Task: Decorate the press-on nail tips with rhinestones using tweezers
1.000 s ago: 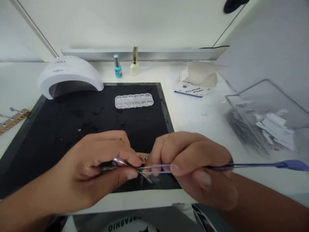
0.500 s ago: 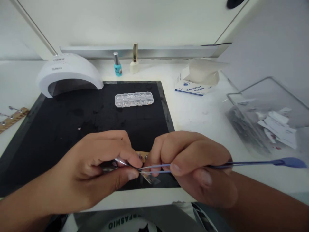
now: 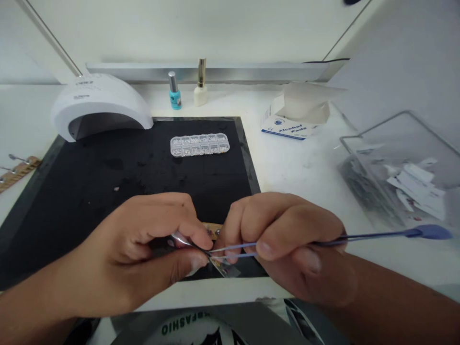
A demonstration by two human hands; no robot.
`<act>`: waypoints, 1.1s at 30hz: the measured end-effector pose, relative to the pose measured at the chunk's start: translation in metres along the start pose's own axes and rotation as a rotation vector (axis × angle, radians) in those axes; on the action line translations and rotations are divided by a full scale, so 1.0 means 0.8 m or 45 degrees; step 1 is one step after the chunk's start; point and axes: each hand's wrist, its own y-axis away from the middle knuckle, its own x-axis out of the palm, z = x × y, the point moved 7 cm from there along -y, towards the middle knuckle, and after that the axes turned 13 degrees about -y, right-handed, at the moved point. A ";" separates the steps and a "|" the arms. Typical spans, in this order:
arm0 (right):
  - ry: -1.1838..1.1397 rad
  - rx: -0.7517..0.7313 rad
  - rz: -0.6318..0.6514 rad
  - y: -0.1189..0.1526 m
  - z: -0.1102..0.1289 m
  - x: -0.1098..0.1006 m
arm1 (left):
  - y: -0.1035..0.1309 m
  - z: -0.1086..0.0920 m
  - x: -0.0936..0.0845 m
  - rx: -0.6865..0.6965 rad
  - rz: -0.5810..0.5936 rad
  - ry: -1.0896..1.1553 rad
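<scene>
We read "Alcohol Pads" on the box (image 3: 287, 129) and upside-down "FASHIO" on our shirt (image 3: 183, 325). Our right hand (image 3: 302, 239) pinches blue tweezers (image 3: 413, 233), tips by the clear bag (image 3: 227, 269) our left hand (image 3: 143, 249) pinches and partly hides, over the black mat (image 3: 151, 167).

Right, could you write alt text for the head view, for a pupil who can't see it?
A person's right hand holds blue tweezers, tips at a small clear packet pinched in the left hand, over a black mat. Beyond are a clear compartment case, two bottles and a white dome-shaped device.
</scene>
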 end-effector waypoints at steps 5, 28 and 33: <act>-0.039 0.008 -0.031 0.001 -0.003 0.000 | -0.005 -0.002 -0.001 0.007 -0.011 0.020; -0.160 0.058 -0.060 0.001 -0.008 0.000 | -0.007 -0.006 0.002 0.008 0.044 0.039; -0.192 0.071 -0.064 0.002 -0.010 0.000 | -0.006 -0.005 0.004 0.004 0.056 0.077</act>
